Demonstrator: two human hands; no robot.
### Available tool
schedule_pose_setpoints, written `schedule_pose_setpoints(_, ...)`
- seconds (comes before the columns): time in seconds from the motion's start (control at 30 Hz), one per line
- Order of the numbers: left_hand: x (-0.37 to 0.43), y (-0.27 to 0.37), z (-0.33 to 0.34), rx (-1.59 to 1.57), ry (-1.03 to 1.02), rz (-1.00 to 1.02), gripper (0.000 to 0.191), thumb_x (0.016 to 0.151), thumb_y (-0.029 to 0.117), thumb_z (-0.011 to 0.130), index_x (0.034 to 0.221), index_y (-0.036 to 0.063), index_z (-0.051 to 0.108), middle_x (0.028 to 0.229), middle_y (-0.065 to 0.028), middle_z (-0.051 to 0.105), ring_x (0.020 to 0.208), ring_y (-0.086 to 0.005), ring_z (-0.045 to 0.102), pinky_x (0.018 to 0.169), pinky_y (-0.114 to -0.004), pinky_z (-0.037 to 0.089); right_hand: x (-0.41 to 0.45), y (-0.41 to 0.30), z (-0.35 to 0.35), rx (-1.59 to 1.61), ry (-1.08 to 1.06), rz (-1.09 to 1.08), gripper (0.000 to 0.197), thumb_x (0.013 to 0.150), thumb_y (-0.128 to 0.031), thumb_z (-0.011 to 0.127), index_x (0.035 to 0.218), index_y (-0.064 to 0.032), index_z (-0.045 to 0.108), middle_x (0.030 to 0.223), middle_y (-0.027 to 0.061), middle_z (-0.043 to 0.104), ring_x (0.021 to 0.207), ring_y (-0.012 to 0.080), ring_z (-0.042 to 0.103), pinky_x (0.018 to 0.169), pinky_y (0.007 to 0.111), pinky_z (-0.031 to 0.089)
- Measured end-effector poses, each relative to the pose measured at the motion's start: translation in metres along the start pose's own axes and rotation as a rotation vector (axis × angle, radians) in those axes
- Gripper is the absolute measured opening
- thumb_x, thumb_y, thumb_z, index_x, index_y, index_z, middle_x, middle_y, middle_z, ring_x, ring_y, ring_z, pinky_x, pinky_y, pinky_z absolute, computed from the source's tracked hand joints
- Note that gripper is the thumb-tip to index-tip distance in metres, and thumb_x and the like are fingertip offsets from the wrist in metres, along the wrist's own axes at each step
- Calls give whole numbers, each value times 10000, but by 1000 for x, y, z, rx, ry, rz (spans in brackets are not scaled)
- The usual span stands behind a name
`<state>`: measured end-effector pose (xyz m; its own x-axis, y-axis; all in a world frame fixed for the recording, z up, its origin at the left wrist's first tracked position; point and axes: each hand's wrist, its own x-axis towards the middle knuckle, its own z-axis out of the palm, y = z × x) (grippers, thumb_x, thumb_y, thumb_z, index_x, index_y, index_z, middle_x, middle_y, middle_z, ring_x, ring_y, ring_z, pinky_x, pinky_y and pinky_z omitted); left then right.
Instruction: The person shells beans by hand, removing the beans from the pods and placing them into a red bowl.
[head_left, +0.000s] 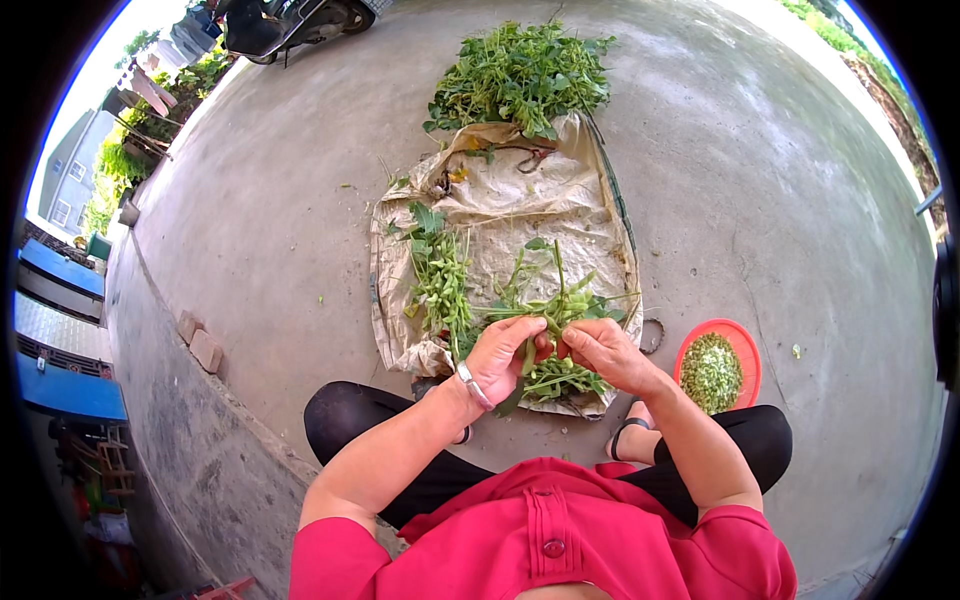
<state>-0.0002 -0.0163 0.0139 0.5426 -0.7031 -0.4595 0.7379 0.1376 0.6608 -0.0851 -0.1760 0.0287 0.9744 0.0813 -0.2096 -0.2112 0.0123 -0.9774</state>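
Observation:
My left hand (501, 354), with a metal band on its wrist, and my right hand (609, 351) are close together over the near part of a woven sack. Between them is a green soybean stalk (564, 304) with plump pods and leaves. Fingers of both hands pinch at its pods and stem; the exact contact is partly hidden. Left of the hands, a bunch of pod-bearing soybean stalks (441, 281) lies on the sack (540, 202). More green stems and pods (562, 379) lie below my hands, near the sack's front edge.
On the concrete floor (750, 187), a heap of leafy soybean plants (525, 75) lies beyond the sack. A red plastic basin (752, 352) of small green pieces (711, 375) stands by my right knee. Bricks (205, 351) lie left; a parked scooter (292, 26) stands at the far left.

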Motion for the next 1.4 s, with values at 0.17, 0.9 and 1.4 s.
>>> schedule_pose_setpoints(0.17,1,2,-5,196,31,-102,155,769,182,588,717,41,553,689,-63,567,609,-135,540,534,-237,419,1,0,12,67,16,-61,353,892,-290,410,717,-13,542,530,-70,330,478,28,261,420,199,205)
schedule_pose_setpoints(0.9,1,0,-1,341,69,-19,182,766,229,603,827,60,573,690,-14,579,607,-89,545,517,-215,408,-2,2,17,-1139,396,-433,143,748,-153,578,719,-54,478,611,95,522,530,267,540,446,360,404)
schedule_pose_setpoints(1.4,-1,-10,3,288,118,66,98,730,102,587,793,32,561,671,-21,550,585,-89,485,544,-212,380,-2,10,21,-1157,312,-464,106,764,-125,541,740,-53,467,596,93,519,521,269,537,441,360,402)
